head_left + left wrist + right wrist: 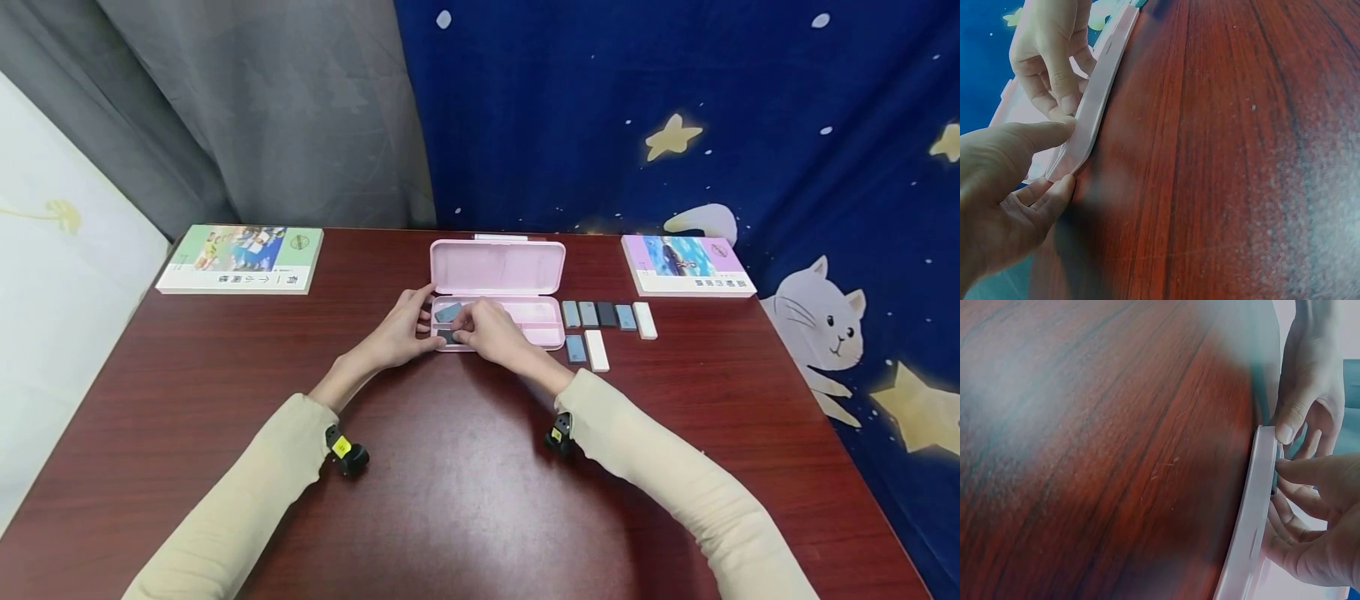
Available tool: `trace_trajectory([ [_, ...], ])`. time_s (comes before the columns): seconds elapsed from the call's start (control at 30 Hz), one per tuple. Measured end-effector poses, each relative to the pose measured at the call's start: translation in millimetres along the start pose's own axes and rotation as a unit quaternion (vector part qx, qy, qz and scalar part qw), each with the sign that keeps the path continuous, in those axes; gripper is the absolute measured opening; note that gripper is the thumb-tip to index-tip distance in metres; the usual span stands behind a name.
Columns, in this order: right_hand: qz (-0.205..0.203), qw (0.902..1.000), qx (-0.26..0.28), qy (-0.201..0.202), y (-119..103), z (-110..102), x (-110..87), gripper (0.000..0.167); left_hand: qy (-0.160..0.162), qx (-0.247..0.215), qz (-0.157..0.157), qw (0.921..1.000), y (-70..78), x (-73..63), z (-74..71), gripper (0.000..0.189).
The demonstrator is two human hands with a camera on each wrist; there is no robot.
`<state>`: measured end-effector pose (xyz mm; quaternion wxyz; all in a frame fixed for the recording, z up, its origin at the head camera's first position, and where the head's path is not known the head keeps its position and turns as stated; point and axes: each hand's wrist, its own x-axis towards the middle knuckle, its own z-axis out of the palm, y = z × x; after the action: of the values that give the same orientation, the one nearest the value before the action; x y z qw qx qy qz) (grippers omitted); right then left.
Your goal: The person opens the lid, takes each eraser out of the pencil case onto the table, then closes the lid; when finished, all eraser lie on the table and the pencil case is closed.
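Observation:
A pink pencil case [497, 268] lies open at the far middle of the table, lid tipped back. My left hand [401, 329] holds its left end, thumb at the front rim and fingers round the side; the left wrist view shows this left hand [1016, 169] close up. Inside the left part, my right hand [491, 332] pinches a dark eraser-like block [447, 337], partly hidden by the fingers. Behind it a blue-grey block [448, 312] lies slanted in the back compartment. In the right wrist view the right hand [1322, 512] reaches over the case's front wall [1252, 500].
Right of the case stand several more blocks in two rows, among them a black one [607, 314], a blue one [575, 348] and a white one [596, 351]. A green book [240, 260] lies at the far left, a purple book [688, 267] at the far right. Curtains hang behind.

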<state>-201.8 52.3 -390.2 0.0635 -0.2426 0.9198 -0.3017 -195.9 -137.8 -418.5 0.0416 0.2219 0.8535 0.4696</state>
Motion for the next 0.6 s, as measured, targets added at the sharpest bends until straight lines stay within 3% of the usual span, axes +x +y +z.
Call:
trace_trajectory([
  [0.27,-0.002,0.9999,0.004,0.016,-1.0,-0.1,1.1,0.006,0.002,0.002,0.003,1.0000,1.1,-0.9,0.2,0.088],
  [0.4,-0.016,0.9998,0.014,0.002,2.9,-1.7,1.9,0.003,0.000,0.002,-0.002,1.0000,1.5,-0.9,0.0,0.089],
  [0.6,-0.049,0.9984,0.010,-0.024,7.7,-6.6,1.0,0.011,-0.005,0.001,-0.005,1.0000,2.6,-1.1,-0.3,0.089],
])
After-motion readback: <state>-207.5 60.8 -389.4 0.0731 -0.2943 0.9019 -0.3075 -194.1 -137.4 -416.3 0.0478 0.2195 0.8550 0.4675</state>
